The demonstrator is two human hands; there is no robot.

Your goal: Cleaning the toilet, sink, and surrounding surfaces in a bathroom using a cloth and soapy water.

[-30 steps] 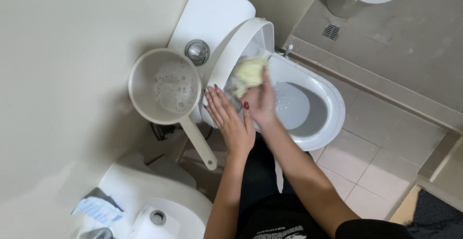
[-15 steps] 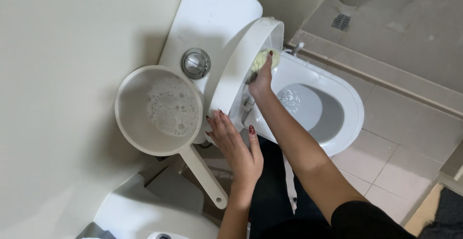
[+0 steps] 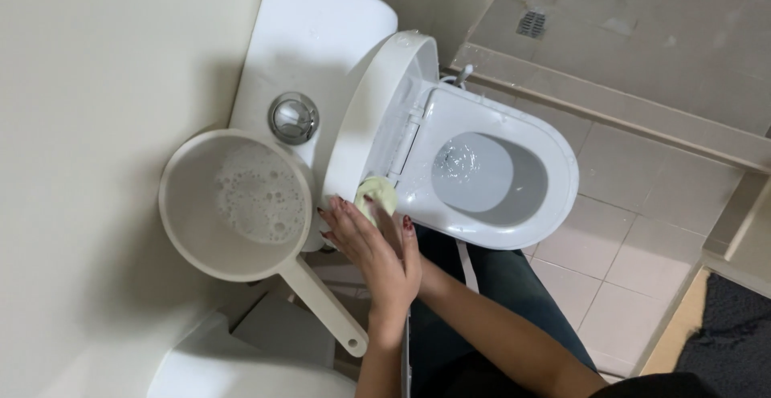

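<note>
I see the sponge point(image 3: 377, 197) has slid from the raised lid's point(image 3: 365, 141) top down to its lower edge at frame centre, so wiping has covered that lid face. My right hand point(image 3: 397, 233) presses the sponge there, mostly hidden; my left hand point(image 3: 365, 245) lies flat and open over it, beside the soapy ladle point(image 3: 241, 205).

right hand point(image 3: 393, 241) mostly covered by left hand point(image 3: 365, 245), its grip on pale green sponge point(image 3: 377, 195) not discernible, sponge partly hidden by fingers, toilet cistern point(image 3: 313, 36) cut by top edge, white object point(image 3: 249, 374) cropped at bottom edge

Hands point(image 3: 377, 245) with sponge point(image 3: 377, 197) at toilet lid point(image 3: 365, 125)
</note>
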